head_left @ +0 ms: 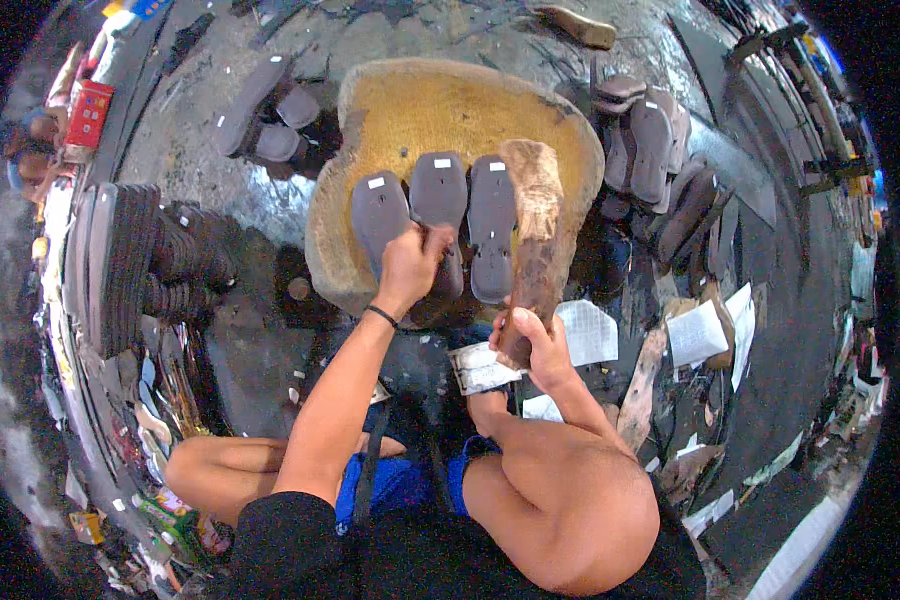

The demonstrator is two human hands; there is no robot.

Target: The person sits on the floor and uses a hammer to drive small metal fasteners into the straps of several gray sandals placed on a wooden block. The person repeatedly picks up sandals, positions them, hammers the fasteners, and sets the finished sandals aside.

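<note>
The floor (185, 125) is dark grey and looks worn, and pale light shines on it in patches. A thick, yellow-brown wooden block (450, 100) stands there like a low table. At right, white papers (697, 335) lie among many scraps (692, 465).

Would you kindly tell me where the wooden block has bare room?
On the wooden block, the far part beyond the three dark soles is bare; nearer, soles, left hand and the wooden club in the right hand crowd it.
</note>
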